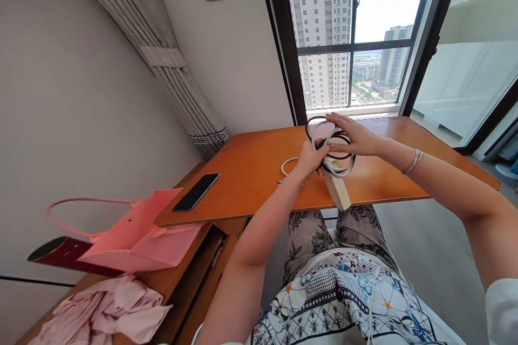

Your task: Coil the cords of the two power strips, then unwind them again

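Observation:
My left hand (313, 157) is closed around a loose coil of black and white cables (343, 172), just above the front part of the orange-brown table. On the coil's right side, my right hand (356, 137) has its fingers over the top loops and its thumb lower down, with cable between them. A long off-white block, which looks like a power strip (339, 192), hangs tilted below the coil and reaches past the table's near edge. Part of the coil is hidden behind my fingers. A white cable loop (288, 164) lies on the table beside my left hand.
On the table (251, 156) a dark phone (196, 192) lies at the left. A pink bag (141, 232), a dark red cylinder (60, 250) and crumpled pink cloth (105, 310) rest on the lower wooden cabinet. Beyond the table is a window (352, 47), with a tied curtain (174, 70) left of it.

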Action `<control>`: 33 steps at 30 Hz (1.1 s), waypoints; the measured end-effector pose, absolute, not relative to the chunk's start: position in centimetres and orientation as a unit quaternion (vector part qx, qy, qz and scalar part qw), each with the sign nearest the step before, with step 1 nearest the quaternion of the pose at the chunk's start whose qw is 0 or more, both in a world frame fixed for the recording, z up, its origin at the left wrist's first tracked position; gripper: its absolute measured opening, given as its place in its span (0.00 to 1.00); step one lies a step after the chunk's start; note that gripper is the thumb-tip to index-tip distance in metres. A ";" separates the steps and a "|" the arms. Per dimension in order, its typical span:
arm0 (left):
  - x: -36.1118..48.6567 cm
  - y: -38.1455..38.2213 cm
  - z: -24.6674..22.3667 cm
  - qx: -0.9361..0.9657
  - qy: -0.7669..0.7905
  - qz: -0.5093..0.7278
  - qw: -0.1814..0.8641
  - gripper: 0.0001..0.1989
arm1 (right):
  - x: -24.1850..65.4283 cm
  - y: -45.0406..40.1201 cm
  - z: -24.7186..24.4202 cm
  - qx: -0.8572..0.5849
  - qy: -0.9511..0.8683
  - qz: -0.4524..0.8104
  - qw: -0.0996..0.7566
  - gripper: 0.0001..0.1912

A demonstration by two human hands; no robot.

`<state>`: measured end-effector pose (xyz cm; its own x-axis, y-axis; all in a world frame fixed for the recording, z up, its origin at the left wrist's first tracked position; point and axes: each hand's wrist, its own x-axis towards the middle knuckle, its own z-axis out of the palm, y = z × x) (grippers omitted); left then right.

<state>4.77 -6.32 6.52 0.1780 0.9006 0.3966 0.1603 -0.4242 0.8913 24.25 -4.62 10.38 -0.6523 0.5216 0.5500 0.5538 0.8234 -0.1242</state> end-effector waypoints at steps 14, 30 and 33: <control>4.2 -6.0 7.1 0.724 0.375 0.475 0.332 0.06 | 23.8 -7.3 10.5 -0.447 -0.808 0.117 0.365 0.21; 4.2 -5.7 6.4 0.731 0.390 0.491 0.271 0.04 | 23.1 -7.5 10.2 -0.418 -0.609 0.471 0.482 0.32; 4.4 -5.7 6.3 0.725 0.383 0.495 0.288 0.05 | 23.3 -7.5 10.6 -0.417 -0.612 0.474 0.476 0.35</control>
